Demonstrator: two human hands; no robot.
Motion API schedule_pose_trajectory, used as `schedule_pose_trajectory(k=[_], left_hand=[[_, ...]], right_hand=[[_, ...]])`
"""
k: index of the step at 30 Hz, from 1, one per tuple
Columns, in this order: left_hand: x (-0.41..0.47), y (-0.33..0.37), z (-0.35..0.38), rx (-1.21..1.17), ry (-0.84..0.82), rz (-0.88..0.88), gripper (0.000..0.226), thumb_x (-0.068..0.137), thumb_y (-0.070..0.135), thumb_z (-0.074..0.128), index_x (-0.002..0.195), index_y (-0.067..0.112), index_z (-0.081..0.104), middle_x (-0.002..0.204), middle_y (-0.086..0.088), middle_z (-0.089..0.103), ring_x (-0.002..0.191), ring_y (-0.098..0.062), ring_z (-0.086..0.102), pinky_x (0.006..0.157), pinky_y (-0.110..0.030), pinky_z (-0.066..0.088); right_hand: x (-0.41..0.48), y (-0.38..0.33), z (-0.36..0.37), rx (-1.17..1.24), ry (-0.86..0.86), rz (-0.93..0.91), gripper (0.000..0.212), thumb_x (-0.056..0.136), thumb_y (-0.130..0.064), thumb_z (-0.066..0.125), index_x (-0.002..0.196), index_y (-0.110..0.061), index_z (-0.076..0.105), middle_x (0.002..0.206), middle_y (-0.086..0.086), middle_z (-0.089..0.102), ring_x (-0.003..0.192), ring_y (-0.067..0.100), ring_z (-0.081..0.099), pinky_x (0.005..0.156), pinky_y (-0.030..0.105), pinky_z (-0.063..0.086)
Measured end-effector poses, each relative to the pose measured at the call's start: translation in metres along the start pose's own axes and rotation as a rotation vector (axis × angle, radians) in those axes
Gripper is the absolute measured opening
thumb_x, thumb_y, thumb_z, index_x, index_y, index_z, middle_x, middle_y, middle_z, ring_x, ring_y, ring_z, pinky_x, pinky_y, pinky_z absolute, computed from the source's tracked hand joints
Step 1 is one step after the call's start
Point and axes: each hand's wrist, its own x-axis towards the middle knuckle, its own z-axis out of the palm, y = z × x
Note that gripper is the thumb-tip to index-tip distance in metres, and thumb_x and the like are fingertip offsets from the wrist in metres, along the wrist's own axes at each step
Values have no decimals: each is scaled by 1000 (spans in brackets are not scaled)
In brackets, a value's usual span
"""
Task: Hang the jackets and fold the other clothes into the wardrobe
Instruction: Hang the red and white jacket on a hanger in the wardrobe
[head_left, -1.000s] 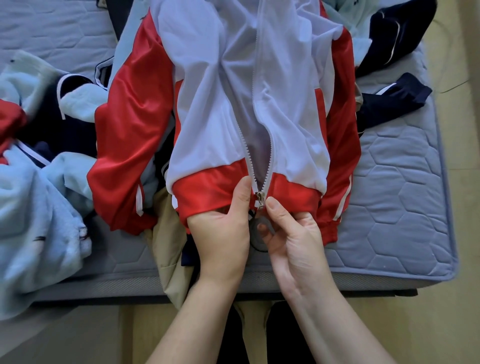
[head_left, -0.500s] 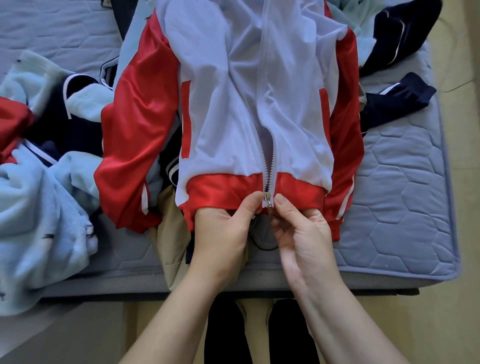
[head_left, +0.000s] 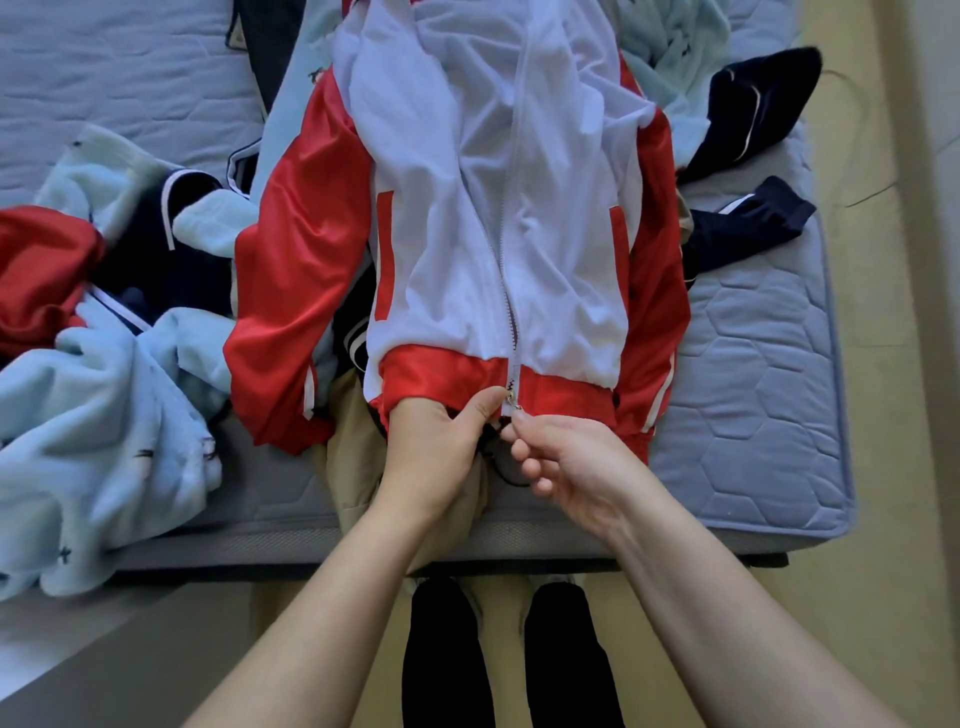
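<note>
The bed (head_left: 753, 364) carries a loose heap of clothes, and across the middle of it lies the red and white jacket (head_left: 467, 234), front up, its hem toward the near edge and hanging partly over a tan garment (head_left: 353, 441) underneath. Pale blue fleece (head_left: 93, 415) and dark navy pieces (head_left: 748, 223) crowd both sides, so a hard tug could drag the whole jacket toward the floor, or pull a neighbour with it. The zipper (head_left: 506, 291) reads as joined up most of the front, with teeth parted just above the hem. The left hand (head_left: 441, 447) pinches the red hem band beside the zipper, thumb on top; the right hand (head_left: 566, 457) closes its thumb and forefinger on the small metal slider (head_left: 513, 401), other fingers loosely curled. The main risk sits here: if the two hem halves are not level, the slider may jam or catch the thin white cloth, and the teeth above could split. I cannot tell for sure whether the pin is seated in the slider, as the fingers cover it. A dark loop beneath the hands (head_left: 506, 470) might also snag in the pull.
</note>
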Motion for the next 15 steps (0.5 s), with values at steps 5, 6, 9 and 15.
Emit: schedule_pose_trajectory(k=[5,6,9,15], left_hand=[[-18,3,-3,27,4,-5,11,86,-4,64,90,5,62,76,15,64,67,12,60,65,-3,42],[-19,-1,-5,47,16,-6,16,85,-2,66,99,6,61,87,12,66,77,12,62,71,-5,43],[-21,-27,-24,226,38,-97,13,81,18,74,84,10,63,75,3,67,70,-7,63,67,-26,51],[-20,-26,-49,390,53,-448,31,82,36,70,78,5,65,75,-11,70,74,-30,66,73,-45,54]], right_hand=[[-4,-34,9,180,-2,40,25,96,-9,47,73,-5,56,45,-5,48,32,1,38,29,11,23],[-2,-43,13,215,-7,27,25,97,-9,46,74,-5,55,44,-5,48,31,0,38,28,10,22],[4,-79,22,279,-20,-72,27,99,-10,41,74,-8,51,42,-7,48,29,0,38,29,9,20],[-12,-108,39,11,-36,-164,26,97,-12,46,72,-10,55,45,-8,49,31,1,37,30,11,23]])
